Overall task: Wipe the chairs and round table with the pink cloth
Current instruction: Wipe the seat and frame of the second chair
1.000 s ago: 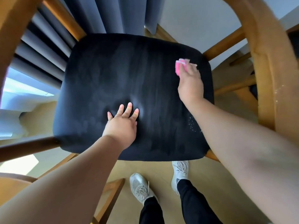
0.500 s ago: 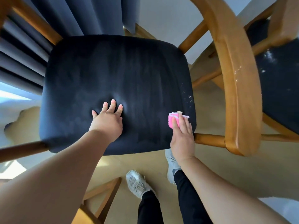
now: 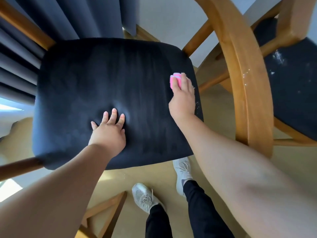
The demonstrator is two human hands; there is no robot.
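Note:
A wooden chair with a dark navy cushioned seat (image 3: 106, 79) fills the middle of the view. My left hand (image 3: 109, 131) lies flat on the seat's near middle, fingers spread, pressing a dent into the cushion. My right hand (image 3: 182, 98) presses a folded pink cloth (image 3: 175, 80) onto the seat's right edge, with the cloth sticking out past my fingertips. White specks lie on the seat edge just right of that hand. The round table is not in view.
A curved wooden chair arm (image 3: 243, 74) with white specks runs down the right. Behind it stands a second dark seat (image 3: 295, 86), dusted with white bits. Dark curtains (image 3: 72, 18) hang at the back. My feet in grey shoes (image 3: 145, 197) stand on the tan floor.
My right hand swept the pink cloth down the seat's right side to the front edge, then back up along that edge. My left hand stayed pressed on the seat.

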